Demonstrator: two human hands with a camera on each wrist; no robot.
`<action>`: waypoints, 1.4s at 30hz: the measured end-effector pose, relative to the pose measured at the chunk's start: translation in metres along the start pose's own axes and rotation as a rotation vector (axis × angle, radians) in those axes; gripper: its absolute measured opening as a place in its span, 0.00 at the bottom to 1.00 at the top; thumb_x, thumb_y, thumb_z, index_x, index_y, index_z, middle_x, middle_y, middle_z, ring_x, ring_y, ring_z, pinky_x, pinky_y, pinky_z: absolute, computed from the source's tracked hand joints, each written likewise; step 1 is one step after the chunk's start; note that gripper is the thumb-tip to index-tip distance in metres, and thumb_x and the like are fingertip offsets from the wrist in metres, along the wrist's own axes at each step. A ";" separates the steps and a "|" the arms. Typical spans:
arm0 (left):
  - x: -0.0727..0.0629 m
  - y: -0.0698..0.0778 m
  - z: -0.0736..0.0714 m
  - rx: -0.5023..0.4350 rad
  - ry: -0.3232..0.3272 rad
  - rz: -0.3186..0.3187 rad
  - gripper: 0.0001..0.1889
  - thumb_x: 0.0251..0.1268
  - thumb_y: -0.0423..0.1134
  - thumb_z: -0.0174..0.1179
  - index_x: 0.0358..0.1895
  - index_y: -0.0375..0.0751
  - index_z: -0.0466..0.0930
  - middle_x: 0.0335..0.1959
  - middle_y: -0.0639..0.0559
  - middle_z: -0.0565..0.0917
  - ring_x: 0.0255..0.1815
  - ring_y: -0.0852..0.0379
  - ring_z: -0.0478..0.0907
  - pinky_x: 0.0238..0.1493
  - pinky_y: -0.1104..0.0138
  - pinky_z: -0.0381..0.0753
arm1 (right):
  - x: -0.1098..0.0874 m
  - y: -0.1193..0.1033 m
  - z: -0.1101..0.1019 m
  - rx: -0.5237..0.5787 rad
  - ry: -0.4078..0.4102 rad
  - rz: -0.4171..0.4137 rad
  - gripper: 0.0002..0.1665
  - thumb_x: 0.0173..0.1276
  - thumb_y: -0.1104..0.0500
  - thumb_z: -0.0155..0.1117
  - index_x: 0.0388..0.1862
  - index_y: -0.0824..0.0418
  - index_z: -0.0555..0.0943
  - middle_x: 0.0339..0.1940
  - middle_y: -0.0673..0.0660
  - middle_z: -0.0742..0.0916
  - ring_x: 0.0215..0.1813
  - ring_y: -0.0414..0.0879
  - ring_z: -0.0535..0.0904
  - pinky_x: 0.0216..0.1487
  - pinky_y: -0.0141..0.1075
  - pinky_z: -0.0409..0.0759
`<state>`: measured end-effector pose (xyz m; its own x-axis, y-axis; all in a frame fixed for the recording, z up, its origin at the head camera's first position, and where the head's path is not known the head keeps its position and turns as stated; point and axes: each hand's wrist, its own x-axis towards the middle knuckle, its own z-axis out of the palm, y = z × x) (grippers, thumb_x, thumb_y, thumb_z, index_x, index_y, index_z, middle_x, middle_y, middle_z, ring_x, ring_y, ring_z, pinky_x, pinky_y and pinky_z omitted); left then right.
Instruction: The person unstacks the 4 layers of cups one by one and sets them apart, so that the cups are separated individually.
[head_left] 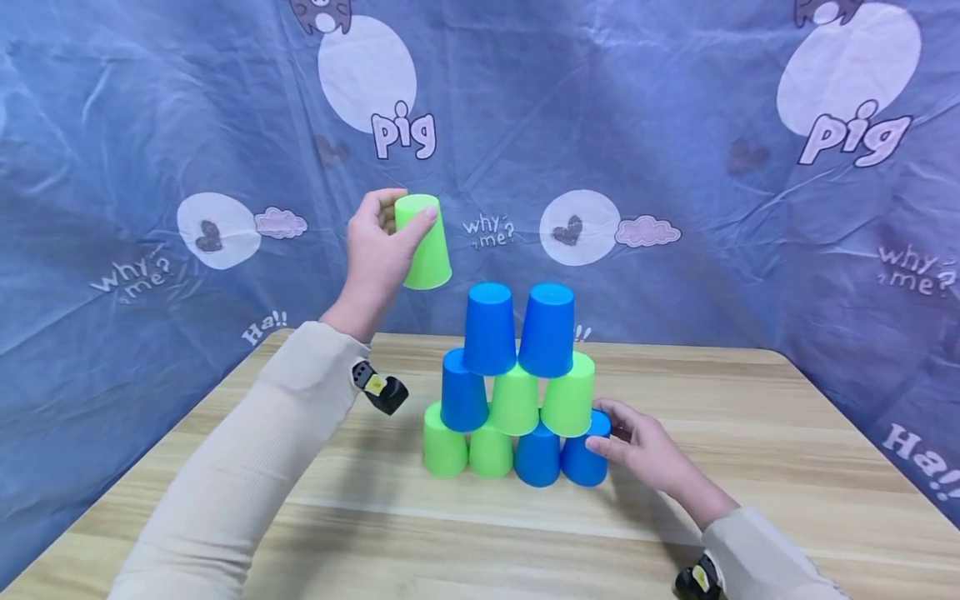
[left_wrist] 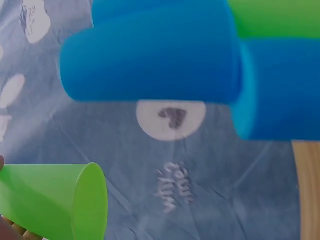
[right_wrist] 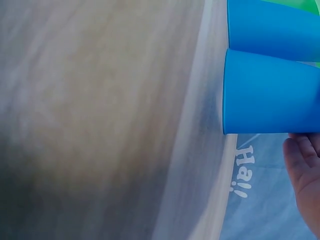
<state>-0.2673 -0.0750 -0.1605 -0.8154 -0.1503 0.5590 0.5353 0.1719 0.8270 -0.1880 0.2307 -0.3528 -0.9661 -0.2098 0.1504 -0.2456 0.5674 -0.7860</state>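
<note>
Hanging behind the cup stack (head_left: 515,402), a blue-grey cloth (head_left: 637,100) carries printed writing. "pig" reads in fat outlined letters above the stack to its left and again, farther off, above to its right. "why me?" stands just above the stack and repeats well out to either side of it; "Ha!!" is legible to the left of the stack and far to its right, and a pair of exclamation marks peeks out right beside its upper right cup.

On the wooden table (head_left: 420,533) beneath the stack, plain smooth cups stand mouth down in three rows. From left to right, the bottom row goes green, green, blue, blue; the middle row blue, green, green; the top row is two blue ones, slightly apart.

One more green cup (head_left: 429,254), bright lime, mouth down and a little tilted, is up in the air above and to the left of the stack, clear of it. The left hand (head_left: 381,254) pinches it, thumb on the near side, fingers round the back.

At the stack's right end, the right hand (head_left: 637,448) is around the blue corner cup (head_left: 583,465), thumb before it, fingers toward its far side; whether they squeeze or merely rest there, I cannot tell.
</note>
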 end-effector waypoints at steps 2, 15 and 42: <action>0.001 -0.007 -0.003 0.004 0.018 -0.007 0.23 0.58 0.41 0.63 0.55 0.37 0.70 0.45 0.48 0.77 0.43 0.59 0.74 0.46 0.67 0.77 | -0.001 0.000 -0.001 -0.002 0.005 0.002 0.34 0.63 0.50 0.62 0.63 0.66 0.67 0.56 0.64 0.78 0.57 0.60 0.74 0.57 0.53 0.75; -0.001 -0.053 -0.035 0.100 0.118 -0.120 0.25 0.56 0.42 0.65 0.55 0.37 0.70 0.43 0.52 0.76 0.43 0.61 0.72 0.48 0.69 0.76 | 0.000 0.002 -0.001 0.008 -0.001 0.025 0.36 0.63 0.48 0.62 0.64 0.66 0.66 0.58 0.64 0.77 0.58 0.60 0.74 0.57 0.52 0.74; -0.037 -0.177 -0.106 0.274 0.377 -0.494 0.29 0.52 0.44 0.67 0.57 0.41 0.69 0.56 0.47 0.74 0.56 0.53 0.70 0.58 0.63 0.73 | -0.001 -0.001 0.002 0.007 0.027 0.021 0.35 0.63 0.49 0.62 0.63 0.66 0.67 0.56 0.64 0.79 0.56 0.59 0.75 0.55 0.51 0.76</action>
<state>-0.3089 -0.2029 -0.3215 -0.7905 -0.5954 0.1431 0.0041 0.2285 0.9735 -0.1867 0.2287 -0.3538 -0.9728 -0.1765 0.1499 -0.2249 0.5661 -0.7931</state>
